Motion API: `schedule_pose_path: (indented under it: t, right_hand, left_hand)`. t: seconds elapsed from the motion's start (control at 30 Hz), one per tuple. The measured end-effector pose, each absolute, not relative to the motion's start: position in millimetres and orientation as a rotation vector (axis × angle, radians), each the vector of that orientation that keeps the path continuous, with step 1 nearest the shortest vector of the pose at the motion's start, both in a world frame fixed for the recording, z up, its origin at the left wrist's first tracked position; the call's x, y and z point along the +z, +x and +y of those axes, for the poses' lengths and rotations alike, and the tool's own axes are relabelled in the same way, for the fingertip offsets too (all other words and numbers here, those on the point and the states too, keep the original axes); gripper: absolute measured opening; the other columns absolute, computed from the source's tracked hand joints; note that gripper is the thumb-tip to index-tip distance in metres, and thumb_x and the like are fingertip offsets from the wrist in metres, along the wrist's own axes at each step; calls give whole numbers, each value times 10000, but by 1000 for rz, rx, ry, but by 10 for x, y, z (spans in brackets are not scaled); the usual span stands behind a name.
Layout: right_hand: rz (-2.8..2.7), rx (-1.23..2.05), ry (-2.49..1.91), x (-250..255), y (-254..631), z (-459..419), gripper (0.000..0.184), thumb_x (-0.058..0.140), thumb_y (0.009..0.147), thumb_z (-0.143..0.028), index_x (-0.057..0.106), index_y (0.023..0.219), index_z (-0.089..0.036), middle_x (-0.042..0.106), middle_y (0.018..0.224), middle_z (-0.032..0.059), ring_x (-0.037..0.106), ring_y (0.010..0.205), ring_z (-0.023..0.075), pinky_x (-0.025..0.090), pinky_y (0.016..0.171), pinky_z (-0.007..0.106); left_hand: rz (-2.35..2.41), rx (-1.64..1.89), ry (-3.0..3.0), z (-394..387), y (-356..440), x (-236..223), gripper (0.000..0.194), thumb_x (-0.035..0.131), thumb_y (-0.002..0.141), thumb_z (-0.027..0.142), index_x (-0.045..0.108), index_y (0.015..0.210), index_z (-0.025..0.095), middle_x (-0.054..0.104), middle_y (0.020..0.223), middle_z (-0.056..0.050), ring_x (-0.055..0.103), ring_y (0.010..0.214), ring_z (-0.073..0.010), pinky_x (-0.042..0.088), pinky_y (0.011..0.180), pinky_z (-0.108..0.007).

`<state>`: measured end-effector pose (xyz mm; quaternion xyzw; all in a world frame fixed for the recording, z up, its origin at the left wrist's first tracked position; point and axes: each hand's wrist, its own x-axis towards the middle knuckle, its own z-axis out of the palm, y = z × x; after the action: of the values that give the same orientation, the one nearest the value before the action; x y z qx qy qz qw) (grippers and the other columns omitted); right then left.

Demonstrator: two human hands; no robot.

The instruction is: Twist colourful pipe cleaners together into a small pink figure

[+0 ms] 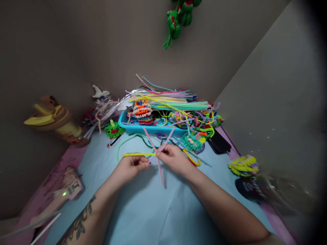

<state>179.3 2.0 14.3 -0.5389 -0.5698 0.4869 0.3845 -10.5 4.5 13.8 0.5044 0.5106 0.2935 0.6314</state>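
My left hand (pixel 131 167) and my right hand (pixel 173 159) meet over the light blue table cover (pixel 153 211), both with fingers pinched. Between them they hold crossed pipe cleaners (pixel 155 151): a yellow one (pixel 136 154) sticks out to the left, a pink one (pixel 160 173) runs from upper left down toward me, and a lilac one (pixel 169 136) angles up to the right. The crossing point sits at my fingertips.
A blue tray (pixel 143 128) behind my hands holds coiled pipe-cleaner pieces, with a bundle of long pipe cleaners (pixel 168 100) on top. A green figure (pixel 113 130) stands left of it, a yellow coil (pixel 244 165) lies right, and a pink device (pixel 68 190) lies left.
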Motion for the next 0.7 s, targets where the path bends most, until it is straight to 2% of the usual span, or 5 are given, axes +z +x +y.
schedule_pose_path:
  t: [0.17,0.3,0.43,0.53,0.7]
  right_hand:
    - [-1233,1465,-1270,96,1778,72,212,676,685,-360,635,707,-153,578,580,-23,513,525,106,390,508,225]
    - [-873,1582,-1111,93,1731,78,269,760,610,-365,601,696,-165,602,570,-21,519,475,88,397,461,204]
    - [-632,1660,-999,122,1707,64,360,819,511,-270,604,777,-155,649,634,-5,540,496,78,412,461,184]
    - [-576,1614,-992,124,1686,53,407,822,495,-244,588,818,-158,655,626,-9,548,495,85,422,460,186]
    - [-605,1512,-983,114,1659,46,360,813,546,-265,553,778,-172,633,611,-29,553,495,87,431,462,192]
  left_hand:
    - [1170,740,1267,124,-151,153,249,760,602,373,725,714,153,668,649,-34,557,568,-140,403,557,-239]
    - [1311,990,1291,150,-165,172,273,757,621,360,713,797,156,664,686,-26,569,605,-137,411,567,-228]
    - [1318,1241,1061,138,-135,127,529,790,609,362,616,1072,176,641,682,22,563,600,-115,423,583,-210]
    - [1240,1187,861,103,-68,99,625,835,559,353,575,1095,162,657,712,14,597,645,-125,445,624,-218]
    - [969,922,611,49,29,81,506,848,566,276,666,1024,160,696,963,-74,644,777,-159,476,636,-228]
